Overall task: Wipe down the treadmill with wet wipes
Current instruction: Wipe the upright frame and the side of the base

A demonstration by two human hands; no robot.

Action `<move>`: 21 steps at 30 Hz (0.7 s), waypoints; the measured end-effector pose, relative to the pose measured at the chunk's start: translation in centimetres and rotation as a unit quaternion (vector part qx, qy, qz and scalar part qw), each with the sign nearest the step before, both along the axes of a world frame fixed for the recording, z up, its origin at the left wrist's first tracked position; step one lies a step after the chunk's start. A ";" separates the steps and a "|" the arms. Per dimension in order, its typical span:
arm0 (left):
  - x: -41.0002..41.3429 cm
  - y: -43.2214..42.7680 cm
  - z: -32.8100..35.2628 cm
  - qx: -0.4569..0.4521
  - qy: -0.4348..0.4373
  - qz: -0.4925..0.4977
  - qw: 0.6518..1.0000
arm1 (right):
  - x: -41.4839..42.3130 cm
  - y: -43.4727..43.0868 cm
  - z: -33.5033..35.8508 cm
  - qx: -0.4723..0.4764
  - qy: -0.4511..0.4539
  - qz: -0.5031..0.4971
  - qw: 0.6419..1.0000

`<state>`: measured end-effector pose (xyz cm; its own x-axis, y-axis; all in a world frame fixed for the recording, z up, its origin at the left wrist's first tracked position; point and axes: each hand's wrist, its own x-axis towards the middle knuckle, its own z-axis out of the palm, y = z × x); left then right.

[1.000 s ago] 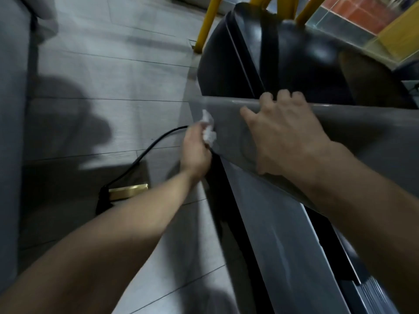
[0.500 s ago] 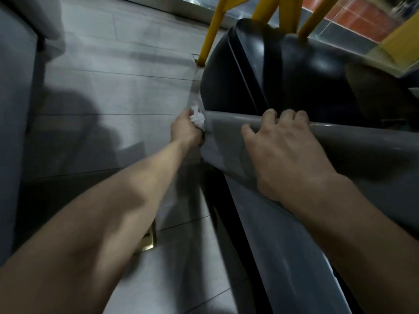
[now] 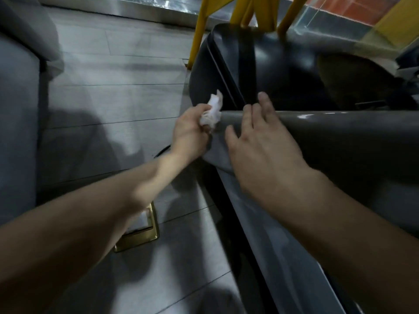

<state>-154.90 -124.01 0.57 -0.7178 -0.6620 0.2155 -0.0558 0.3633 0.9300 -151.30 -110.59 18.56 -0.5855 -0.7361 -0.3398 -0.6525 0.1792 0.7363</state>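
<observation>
Grey plank floor (image 3: 118,71), yellow legs (image 3: 199,30)

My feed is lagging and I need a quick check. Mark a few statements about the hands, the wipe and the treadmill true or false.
1. The left hand grips the wet wipe. True.
2. The wipe is at the end of the treadmill's grey bar. True.
3. The right hand holds a second wipe. False: it is empty, with its fingers straight over the bar.
4. The brass plate lies on the treadmill. False: it is set in the floor beside it.

Two hands (image 3: 189,134) (image 3: 260,152), one wipe (image 3: 212,109), one treadmill (image 3: 340,134), one brass floor socket (image 3: 145,240).
</observation>
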 end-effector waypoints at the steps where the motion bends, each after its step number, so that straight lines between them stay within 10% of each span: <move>1: -0.3 -0.8 0.6 -0.004 -0.051 -0.003 0.999 | 0.8 1.1 0.9 0.012 -0.008 0.013 1.000; 14: 5.3 5.4 14.3 -0.146 -0.030 -0.158 0.976 | 11.5 16.1 3.5 -0.211 -0.287 -0.001 0.934; 21: 8.1 9.4 20.4 -0.174 0.016 -0.183 0.968 | 13.7 21.7 7.9 -0.195 -0.258 -0.086 0.942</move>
